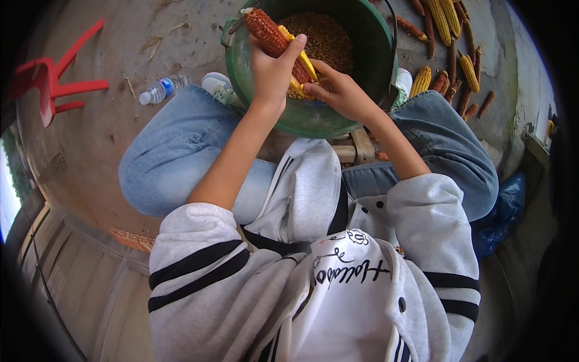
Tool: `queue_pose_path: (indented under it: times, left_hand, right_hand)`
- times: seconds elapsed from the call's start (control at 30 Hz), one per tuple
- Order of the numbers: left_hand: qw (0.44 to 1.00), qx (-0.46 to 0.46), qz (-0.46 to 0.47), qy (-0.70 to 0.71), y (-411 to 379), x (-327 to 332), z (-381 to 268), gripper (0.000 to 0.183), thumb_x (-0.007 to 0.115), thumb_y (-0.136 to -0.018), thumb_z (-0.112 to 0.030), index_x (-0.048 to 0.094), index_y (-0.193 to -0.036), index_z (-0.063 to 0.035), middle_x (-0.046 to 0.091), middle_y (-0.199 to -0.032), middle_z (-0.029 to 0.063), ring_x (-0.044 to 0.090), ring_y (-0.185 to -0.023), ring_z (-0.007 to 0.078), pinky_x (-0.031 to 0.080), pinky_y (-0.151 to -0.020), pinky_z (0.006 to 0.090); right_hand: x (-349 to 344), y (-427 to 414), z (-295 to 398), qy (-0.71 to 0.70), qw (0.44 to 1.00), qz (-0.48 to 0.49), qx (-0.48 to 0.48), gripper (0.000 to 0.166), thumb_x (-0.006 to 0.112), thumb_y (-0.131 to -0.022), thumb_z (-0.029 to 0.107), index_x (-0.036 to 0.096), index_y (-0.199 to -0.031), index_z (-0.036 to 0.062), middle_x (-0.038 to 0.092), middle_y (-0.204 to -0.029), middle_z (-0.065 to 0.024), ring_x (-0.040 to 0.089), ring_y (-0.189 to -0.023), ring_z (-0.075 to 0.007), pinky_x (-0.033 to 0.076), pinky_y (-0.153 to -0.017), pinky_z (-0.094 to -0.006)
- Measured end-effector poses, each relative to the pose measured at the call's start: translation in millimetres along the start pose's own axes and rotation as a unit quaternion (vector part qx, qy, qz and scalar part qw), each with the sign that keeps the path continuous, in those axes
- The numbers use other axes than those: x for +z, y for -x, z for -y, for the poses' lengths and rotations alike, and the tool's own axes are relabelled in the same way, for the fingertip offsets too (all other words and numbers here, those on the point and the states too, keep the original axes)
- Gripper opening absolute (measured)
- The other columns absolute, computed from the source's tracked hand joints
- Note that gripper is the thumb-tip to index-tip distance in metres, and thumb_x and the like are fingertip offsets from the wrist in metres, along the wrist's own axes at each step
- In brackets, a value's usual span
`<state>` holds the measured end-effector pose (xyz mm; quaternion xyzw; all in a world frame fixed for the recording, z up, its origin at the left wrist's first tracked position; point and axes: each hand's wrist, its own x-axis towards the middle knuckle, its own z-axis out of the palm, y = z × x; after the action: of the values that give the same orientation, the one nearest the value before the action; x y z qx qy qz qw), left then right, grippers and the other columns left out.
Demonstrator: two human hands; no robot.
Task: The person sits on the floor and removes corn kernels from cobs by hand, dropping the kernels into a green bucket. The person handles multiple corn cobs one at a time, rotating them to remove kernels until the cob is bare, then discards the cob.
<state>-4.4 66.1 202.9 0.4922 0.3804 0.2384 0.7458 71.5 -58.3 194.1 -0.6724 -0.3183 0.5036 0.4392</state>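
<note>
My left hand (271, 68) grips a partly shelled corn cob (267, 34), held at a slant over a green plastic bucket (316, 124). The cob's upper end is bare and reddish, while rows of yellow kernels still cling along its lower part. My right hand (341, 90) is at the cob's lower end, thumb and fingers pressed around the kernels there. Loose corn kernels (319, 40) cover the bottom of the bucket, which stands between my feet.
Several bare cobs (452, 63) and yellow ears of corn (438, 20) lie on the concrete floor at right. To the left are a plastic water bottle (165, 89) and a red plastic chair (54, 83). A blue plastic bag (502, 221) sits beside my right knee.
</note>
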Motion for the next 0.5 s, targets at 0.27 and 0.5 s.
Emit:
queue_pose_path:
  times: [0.27,0.5]
  left_hand:
    - [0.997,0.039,0.015,-0.059,-2.0,-0.4,1.5,0.045,0.07,-0.073,-0.014,0.038,-0.104,-0.0047,0.047,-0.091,0.0037,0.051,-0.082,0.0113,0.044,-0.073,0.0261]
    - [0.999,0.035,-0.013,-0.024,-4.2,-1.6,-4.6,0.037,0.067,-0.076,-0.008,0.04,-0.101,-0.0049,0.052,-0.087,0.0064,0.058,-0.078,0.0167,0.048,-0.07,0.03]
  right_hand:
    - [-3.5,-4.7,-8.7,-0.063,0.998,-0.004,-0.02,0.049,0.055,-0.085,0.022,0.038,-0.128,0.009,0.058,-0.107,-0.015,0.058,-0.096,-0.0212,0.045,-0.081,-0.0325]
    - [-12.2,-0.4,-15.7,0.035,0.996,0.058,-0.066,0.048,0.054,-0.085,0.021,0.036,-0.129,0.0106,0.057,-0.108,-0.0147,0.057,-0.099,-0.0229,0.044,-0.083,-0.0334]
